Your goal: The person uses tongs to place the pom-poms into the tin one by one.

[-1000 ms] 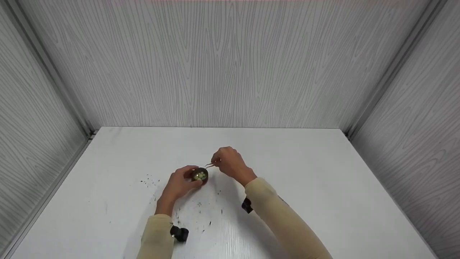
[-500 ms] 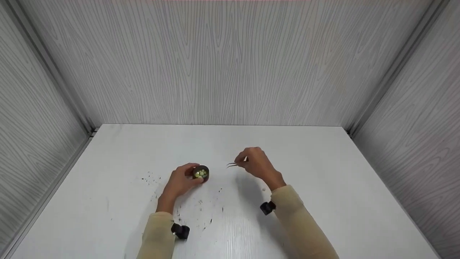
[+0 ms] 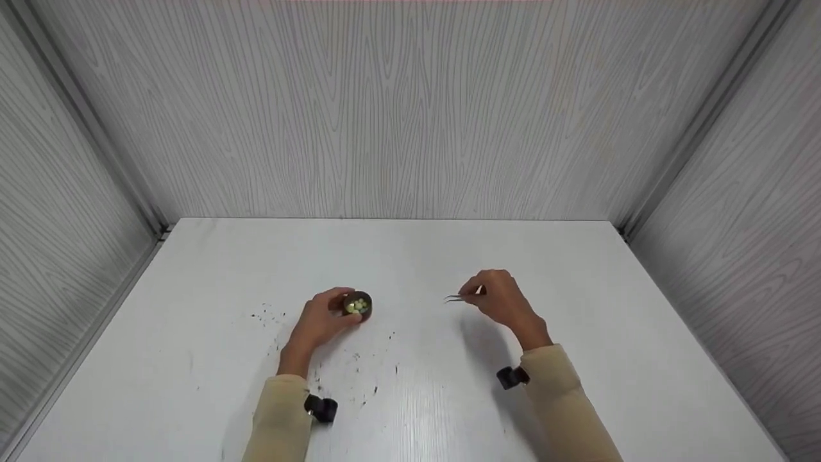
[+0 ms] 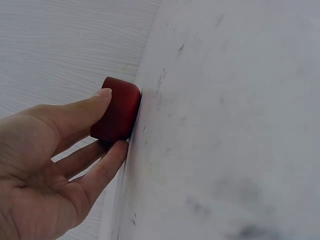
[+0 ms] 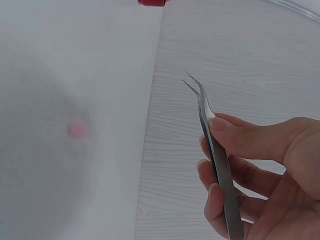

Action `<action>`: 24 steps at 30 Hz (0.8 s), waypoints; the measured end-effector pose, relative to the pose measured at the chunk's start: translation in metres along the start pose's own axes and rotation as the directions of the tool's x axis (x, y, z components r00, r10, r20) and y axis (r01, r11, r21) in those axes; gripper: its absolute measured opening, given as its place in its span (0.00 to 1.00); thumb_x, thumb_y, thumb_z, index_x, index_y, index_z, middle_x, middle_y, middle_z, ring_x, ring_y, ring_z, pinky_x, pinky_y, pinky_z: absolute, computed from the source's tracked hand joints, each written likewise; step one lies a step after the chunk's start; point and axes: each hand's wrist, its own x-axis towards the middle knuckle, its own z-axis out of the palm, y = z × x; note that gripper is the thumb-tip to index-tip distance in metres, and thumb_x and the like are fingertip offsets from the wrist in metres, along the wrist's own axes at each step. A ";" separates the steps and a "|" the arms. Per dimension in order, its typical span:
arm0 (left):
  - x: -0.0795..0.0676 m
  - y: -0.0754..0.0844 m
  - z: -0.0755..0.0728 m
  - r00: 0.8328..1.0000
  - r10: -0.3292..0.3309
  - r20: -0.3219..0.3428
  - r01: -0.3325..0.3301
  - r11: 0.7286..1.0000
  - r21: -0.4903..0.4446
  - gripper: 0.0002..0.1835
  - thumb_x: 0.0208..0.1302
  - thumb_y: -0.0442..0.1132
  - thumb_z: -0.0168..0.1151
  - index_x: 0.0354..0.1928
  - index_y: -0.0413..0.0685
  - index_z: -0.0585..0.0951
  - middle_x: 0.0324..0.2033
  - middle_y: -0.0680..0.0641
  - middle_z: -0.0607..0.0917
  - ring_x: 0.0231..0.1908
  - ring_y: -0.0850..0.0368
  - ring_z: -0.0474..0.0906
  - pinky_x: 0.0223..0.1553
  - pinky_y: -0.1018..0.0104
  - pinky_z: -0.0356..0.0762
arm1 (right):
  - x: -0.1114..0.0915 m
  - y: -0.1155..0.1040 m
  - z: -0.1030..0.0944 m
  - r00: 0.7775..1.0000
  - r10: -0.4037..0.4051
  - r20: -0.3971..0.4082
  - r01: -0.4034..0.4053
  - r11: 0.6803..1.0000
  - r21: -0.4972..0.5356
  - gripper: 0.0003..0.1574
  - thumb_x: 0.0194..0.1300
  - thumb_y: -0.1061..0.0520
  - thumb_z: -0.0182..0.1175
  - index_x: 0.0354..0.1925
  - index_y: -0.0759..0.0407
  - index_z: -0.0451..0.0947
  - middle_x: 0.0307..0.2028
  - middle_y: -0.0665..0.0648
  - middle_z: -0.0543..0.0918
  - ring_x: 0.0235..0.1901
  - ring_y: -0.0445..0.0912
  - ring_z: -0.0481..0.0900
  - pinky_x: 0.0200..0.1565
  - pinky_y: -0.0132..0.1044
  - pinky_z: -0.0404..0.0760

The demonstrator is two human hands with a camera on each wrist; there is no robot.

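Note:
A small round cup [image 3: 368, 314], dark inside, holds several small pale green pieces [image 3: 357, 305]. Its outer wall is deep red in the left wrist view, where the cup [image 4: 120, 112] stands on the white table. My left hand [image 3: 319, 323] grips it from the left, thumb on the near side and fingers around the far side. To the right, above the table, my right hand [image 3: 507, 305] pinches a pair of metal tweezers [image 5: 223, 170]. Their bent, fine tips point left and stand apart, with nothing between them.
Dark specks and smudges [image 3: 263, 314] mark the white table [image 3: 224, 256] left of and below the cup. A pink round spot [image 5: 77, 130] shows on the table in the right wrist view. Grey wood-grain panels [image 3: 385, 115] enclose the back and sides.
My right hand has moved right, away from the cup, carrying the tweezers from beside its rim. My left hand keeps its grip on the cup in about the same place.

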 end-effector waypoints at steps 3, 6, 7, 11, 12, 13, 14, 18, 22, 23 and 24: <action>0.001 -0.001 0.000 1.000 0.006 0.003 -0.006 1.000 -0.007 0.30 0.65 0.35 0.71 0.69 0.42 0.76 0.65 0.34 0.80 0.65 0.38 0.78 0.70 0.42 0.71 | -0.004 0.006 -0.006 1.000 0.004 0.002 -0.004 1.000 0.004 0.07 0.64 0.67 0.69 0.38 0.59 0.92 0.36 0.57 0.91 0.32 0.47 0.83 0.34 0.35 0.80; 0.001 -0.001 0.001 1.000 0.013 0.005 -0.013 1.000 -0.011 0.30 0.65 0.34 0.71 0.68 0.42 0.76 0.65 0.34 0.80 0.65 0.37 0.78 0.70 0.42 0.71 | -0.007 0.011 -0.012 1.000 0.018 -0.003 -0.018 1.000 0.004 0.08 0.63 0.67 0.70 0.38 0.59 0.92 0.35 0.58 0.91 0.32 0.46 0.82 0.34 0.34 0.78; 0.001 -0.001 0.000 1.000 0.015 0.005 -0.015 1.000 -0.007 0.30 0.65 0.35 0.71 0.68 0.42 0.76 0.65 0.35 0.80 0.65 0.37 0.78 0.70 0.41 0.71 | -0.007 0.012 -0.013 1.000 0.023 -0.002 -0.023 1.000 0.004 0.08 0.63 0.68 0.70 0.38 0.59 0.92 0.35 0.58 0.91 0.32 0.46 0.82 0.34 0.34 0.78; -0.001 -0.002 0.000 1.000 0.010 0.006 -0.010 1.000 0.002 0.30 0.66 0.36 0.71 0.69 0.43 0.76 0.65 0.34 0.81 0.65 0.38 0.78 0.69 0.42 0.71 | -0.010 0.016 -0.020 0.999 0.031 0.021 -0.031 0.999 -0.011 0.08 0.61 0.68 0.71 0.37 0.59 0.92 0.35 0.58 0.91 0.31 0.46 0.82 0.35 0.34 0.78; -0.001 -0.002 -0.001 1.000 0.009 0.007 -0.009 1.000 0.001 0.30 0.66 0.36 0.71 0.70 0.43 0.75 0.65 0.34 0.80 0.65 0.38 0.78 0.69 0.42 0.71 | -0.011 0.017 -0.021 0.999 0.039 0.029 -0.039 0.999 -0.012 0.08 0.60 0.68 0.71 0.37 0.59 0.92 0.35 0.58 0.91 0.32 0.46 0.81 0.36 0.35 0.78; -0.002 -0.001 -0.002 1.000 0.007 0.008 -0.007 1.000 -0.001 0.30 0.66 0.36 0.71 0.70 0.43 0.75 0.65 0.34 0.80 0.65 0.38 0.78 0.70 0.42 0.71 | -0.012 0.018 -0.022 0.998 0.041 0.037 -0.041 0.999 -0.016 0.08 0.60 0.68 0.71 0.37 0.59 0.92 0.35 0.58 0.91 0.32 0.46 0.82 0.36 0.35 0.78; -0.002 -0.001 -0.002 1.000 0.003 0.010 -0.003 1.000 -0.002 0.31 0.66 0.36 0.70 0.70 0.43 0.75 0.65 0.34 0.80 0.65 0.38 0.78 0.70 0.42 0.71 | -0.013 0.019 -0.023 0.998 0.044 0.046 -0.043 0.999 -0.020 0.08 0.60 0.68 0.71 0.37 0.59 0.92 0.35 0.58 0.91 0.32 0.46 0.82 0.36 0.36 0.79; -0.003 0.001 -0.005 1.000 -0.002 0.019 0.001 1.000 0.004 0.30 0.66 0.36 0.70 0.70 0.43 0.75 0.66 0.34 0.79 0.66 0.37 0.77 0.70 0.42 0.71 | -0.015 0.022 -0.026 0.994 0.076 0.084 -0.073 0.997 -0.034 0.08 0.61 0.68 0.71 0.38 0.58 0.92 0.36 0.56 0.92 0.34 0.47 0.82 0.37 0.36 0.79; -0.002 0.002 -0.007 1.000 0.003 0.020 -0.003 1.000 0.002 0.30 0.66 0.35 0.70 0.70 0.42 0.75 0.66 0.33 0.79 0.66 0.37 0.77 0.70 0.42 0.71 | -0.015 0.023 -0.027 0.987 0.098 0.125 -0.093 0.995 -0.040 0.08 0.62 0.67 0.70 0.37 0.57 0.92 0.36 0.56 0.92 0.34 0.47 0.83 0.37 0.37 0.81; -0.002 0.001 -0.008 1.000 0.005 0.021 -0.005 1.000 0.002 0.30 0.66 0.35 0.70 0.70 0.42 0.75 0.66 0.33 0.79 0.66 0.37 0.77 0.70 0.42 0.71 | -0.015 0.023 -0.027 0.986 0.096 0.136 -0.092 0.995 -0.036 0.08 0.62 0.68 0.70 0.37 0.58 0.92 0.36 0.57 0.92 0.34 0.48 0.84 0.37 0.37 0.81; -0.001 0.001 -0.008 1.000 0.005 0.021 -0.005 1.000 0.007 0.30 0.66 0.35 0.71 0.70 0.42 0.75 0.66 0.34 0.79 0.66 0.37 0.77 0.70 0.42 0.71 | -0.014 0.023 -0.027 0.985 0.096 0.146 -0.092 0.995 -0.031 0.08 0.61 0.68 0.70 0.37 0.58 0.92 0.36 0.57 0.92 0.35 0.48 0.84 0.38 0.38 0.82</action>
